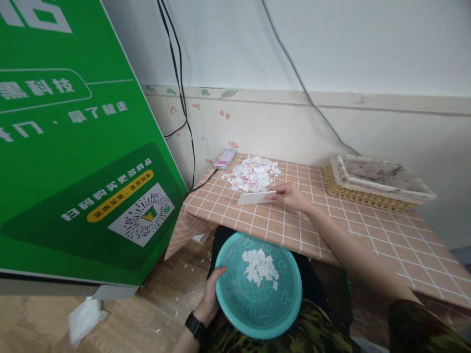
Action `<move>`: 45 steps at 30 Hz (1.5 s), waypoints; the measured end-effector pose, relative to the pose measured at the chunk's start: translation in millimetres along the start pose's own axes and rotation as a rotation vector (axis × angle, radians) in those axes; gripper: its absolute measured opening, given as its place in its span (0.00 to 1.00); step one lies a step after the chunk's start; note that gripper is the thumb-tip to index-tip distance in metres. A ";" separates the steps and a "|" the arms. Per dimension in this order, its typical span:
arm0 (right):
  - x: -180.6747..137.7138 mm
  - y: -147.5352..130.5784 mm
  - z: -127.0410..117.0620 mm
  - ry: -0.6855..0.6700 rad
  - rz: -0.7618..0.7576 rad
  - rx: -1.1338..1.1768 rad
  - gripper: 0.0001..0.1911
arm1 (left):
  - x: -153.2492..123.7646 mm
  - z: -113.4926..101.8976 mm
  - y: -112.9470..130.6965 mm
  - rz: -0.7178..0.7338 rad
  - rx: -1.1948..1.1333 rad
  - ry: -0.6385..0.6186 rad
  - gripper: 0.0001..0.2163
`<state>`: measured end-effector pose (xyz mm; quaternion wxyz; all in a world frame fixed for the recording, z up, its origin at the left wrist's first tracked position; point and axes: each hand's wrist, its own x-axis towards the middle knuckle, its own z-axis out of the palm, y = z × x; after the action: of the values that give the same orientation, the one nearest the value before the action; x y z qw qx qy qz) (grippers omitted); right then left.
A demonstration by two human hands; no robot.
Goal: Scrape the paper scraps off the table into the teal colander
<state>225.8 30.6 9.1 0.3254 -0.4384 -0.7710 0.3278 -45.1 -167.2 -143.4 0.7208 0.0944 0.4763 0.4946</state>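
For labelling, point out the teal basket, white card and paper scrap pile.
teal basket [239,301]: head view, bare mesh wall.
white card [253,198]: head view, card's middle.
paper scrap pile [253,174]: head view, heap's centre.

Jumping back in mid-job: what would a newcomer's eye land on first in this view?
The big green sign filling the left side grabs attention first. Next comes the teal basket, held by the left hand below the table edge, with white paper scraps inside. On the tabletop, the right hand holds a white card beside a pile of pink and white scraps.
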 end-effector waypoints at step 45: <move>-27.5 -4.6 -46.0 0.450 0.091 -0.337 0.17 | 1.1 5.6 1.2 -0.058 -0.007 0.032 0.12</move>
<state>271.1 14.4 33.3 0.3959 -0.5820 -0.7026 0.1040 -41.3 -163.8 -140.4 0.7274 0.0699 0.4887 0.4766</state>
